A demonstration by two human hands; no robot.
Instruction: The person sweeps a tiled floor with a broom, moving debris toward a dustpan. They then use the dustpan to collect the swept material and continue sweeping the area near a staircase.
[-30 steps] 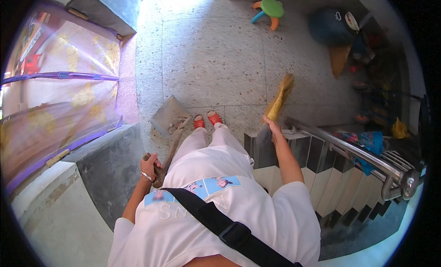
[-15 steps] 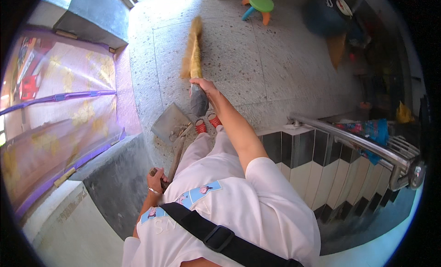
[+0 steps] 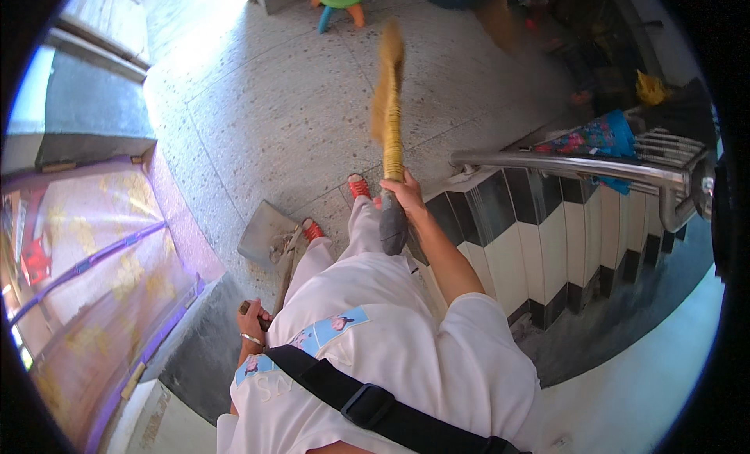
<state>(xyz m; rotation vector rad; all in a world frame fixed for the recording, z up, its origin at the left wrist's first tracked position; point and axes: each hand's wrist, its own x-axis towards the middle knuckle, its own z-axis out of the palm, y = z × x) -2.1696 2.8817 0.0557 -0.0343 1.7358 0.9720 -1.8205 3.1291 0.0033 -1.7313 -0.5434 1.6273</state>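
We are gripping the broom (image 3: 388, 118) in our right hand (image 3: 402, 195), fingers wrapped shut, bristles pointing forward beyond them; our left hand (image 3: 251, 321) is clasping the dustpan (image 3: 264, 234) handle, pan resting ahead on the floor (image 3: 266, 110).

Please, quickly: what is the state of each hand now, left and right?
Left hand: closed around the long handle of the dustpan.
Right hand: closed around the handle of the broom, bristles pointing forward above the floor.
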